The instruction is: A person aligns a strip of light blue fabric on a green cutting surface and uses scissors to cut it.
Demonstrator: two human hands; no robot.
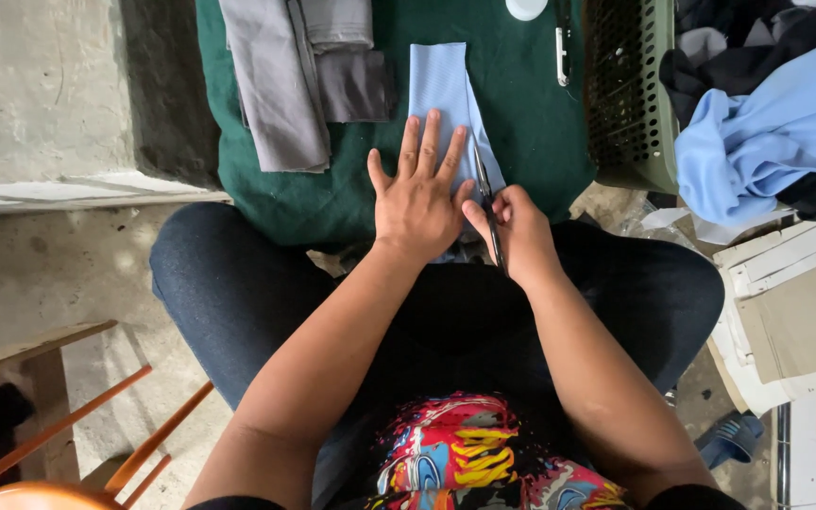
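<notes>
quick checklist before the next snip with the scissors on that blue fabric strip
1. Left hand flat on the light blue fabric strip, holding it down: ok.
2. Left fingers clear of the scissors: not ok, the blades run right beside the hand's edge.
3. Right hand gripping the scissors' handles: ok.
4. Strip smooth on the green cloth ahead of the blades: ok.
5. Grey fabric pieces away from the cutting line: ok.
6. Blades open or closed: cannot tell.
</notes>
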